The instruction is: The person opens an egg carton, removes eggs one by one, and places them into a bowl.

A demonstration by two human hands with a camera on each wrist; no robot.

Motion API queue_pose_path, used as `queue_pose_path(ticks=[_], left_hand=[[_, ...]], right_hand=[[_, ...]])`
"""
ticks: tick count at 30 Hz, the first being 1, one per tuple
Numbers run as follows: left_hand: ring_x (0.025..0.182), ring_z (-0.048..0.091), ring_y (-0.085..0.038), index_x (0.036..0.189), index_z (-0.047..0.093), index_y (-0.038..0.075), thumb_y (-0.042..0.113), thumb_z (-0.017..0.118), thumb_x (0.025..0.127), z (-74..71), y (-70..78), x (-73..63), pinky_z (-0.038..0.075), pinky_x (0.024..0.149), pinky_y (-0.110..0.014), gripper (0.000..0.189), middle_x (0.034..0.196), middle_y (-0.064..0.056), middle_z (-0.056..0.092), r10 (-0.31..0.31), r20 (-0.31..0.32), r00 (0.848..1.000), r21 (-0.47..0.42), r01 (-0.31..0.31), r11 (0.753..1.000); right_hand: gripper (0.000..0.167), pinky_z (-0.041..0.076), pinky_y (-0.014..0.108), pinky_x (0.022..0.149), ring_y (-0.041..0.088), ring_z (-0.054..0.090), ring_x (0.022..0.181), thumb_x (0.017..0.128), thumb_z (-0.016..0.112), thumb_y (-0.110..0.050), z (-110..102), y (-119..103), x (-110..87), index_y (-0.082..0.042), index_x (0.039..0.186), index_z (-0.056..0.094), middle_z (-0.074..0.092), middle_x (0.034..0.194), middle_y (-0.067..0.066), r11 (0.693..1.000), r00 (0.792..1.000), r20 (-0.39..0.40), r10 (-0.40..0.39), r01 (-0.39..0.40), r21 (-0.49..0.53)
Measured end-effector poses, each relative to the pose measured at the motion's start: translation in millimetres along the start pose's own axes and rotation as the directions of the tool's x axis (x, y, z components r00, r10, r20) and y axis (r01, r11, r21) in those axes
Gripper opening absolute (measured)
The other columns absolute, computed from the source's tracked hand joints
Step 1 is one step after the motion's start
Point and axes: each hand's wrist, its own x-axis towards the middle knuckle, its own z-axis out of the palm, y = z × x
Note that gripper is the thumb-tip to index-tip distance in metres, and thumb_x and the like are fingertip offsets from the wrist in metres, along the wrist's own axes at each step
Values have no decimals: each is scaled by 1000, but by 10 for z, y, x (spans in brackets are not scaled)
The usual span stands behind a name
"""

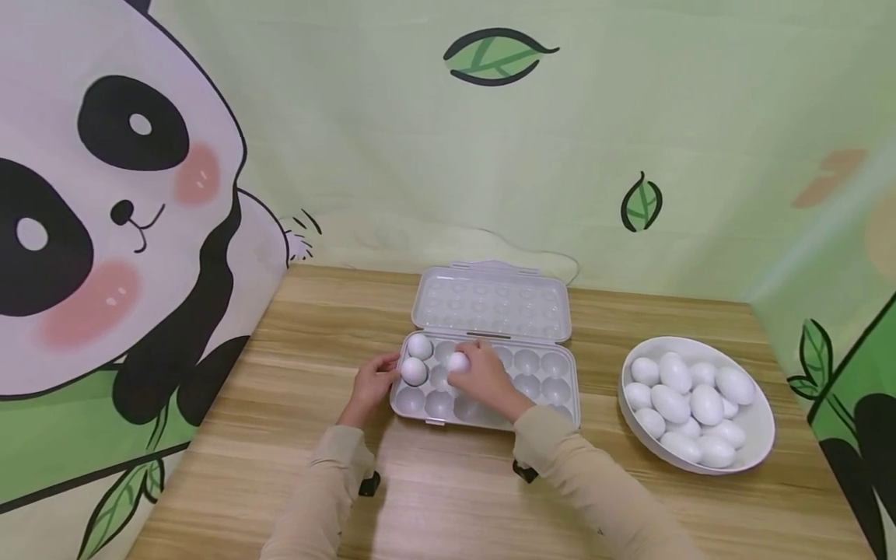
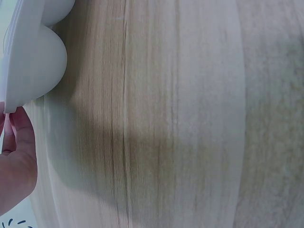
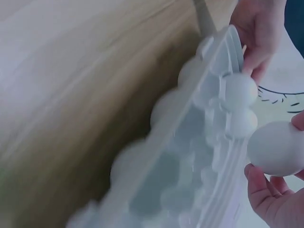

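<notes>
An open white plastic egg box lies on the table, two white eggs sitting in its left-hand cups. My right hand holds another white egg over the cups just right of those two. The right wrist view shows the fingers and thumb around this held egg. At the box's left end, my left hand pinches the rim, thumb and fingers on either side of it in the left wrist view. The right hand and forearm hide some of the middle cups.
A white bowl heaped with several white eggs stands on the table to the right. The box's lid leans back toward the wall, which carries a panda print. Wooden tabletop runs in front of the box.
</notes>
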Motion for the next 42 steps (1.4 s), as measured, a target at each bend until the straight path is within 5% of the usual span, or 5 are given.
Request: queue_pose_path(ticks=[14, 26, 33, 42], left_hand=[[94, 51, -22, 114, 57, -2, -1, 55, 80, -1, -9, -2, 40, 67, -16, 34, 100, -19, 56, 12, 1, 1000, 1, -12, 1000], [95, 50, -24, 114, 56, -2, -2, 55, 79, -21, -17, 15, 40, 71, -18, 34, 100, -19, 56, 10, -4, 1000, 5, -10, 1000], [97, 51, -24, 115, 56, -1, -1, 54, 80, -18, -11, 23, 40, 72, -19, 35, 102, -19, 56, 7, 0, 1000, 7, -7, 1000], [99, 50, -25, 115, 56, -1, -1, 54, 80, -16, 15, 20, 38, 72, -17, 35, 103, -20, 56, 10, 6, 1000, 15, -10, 1000]], right_hand=[[46, 49, 36, 64, 26, 55, 75, 68, 59, -20, -896, 335, -206, -1, 109, 55, 50, 97, 16, 975, 998, 55, -42, 53, -215], [30, 41, 27, 59, 18, 51, 72, 75, 61, -16, -1937, 836, -422, -3, 100, 51, 58, 91, 13, 978, 978, 205, 48, -5, -208], [30, 39, 28, 59, 18, 49, 73, 75, 62, -16, -2237, 1062, -601, 1, 99, 53, 57, 88, 13, 957, 962, 264, 70, 10, -290], [27, 33, 24, 56, 12, 40, 61, 68, 64, -17, -2420, 1273, -804, -2, 89, 55, 49, 66, -1, 920, 945, 317, 79, 54, -389]])
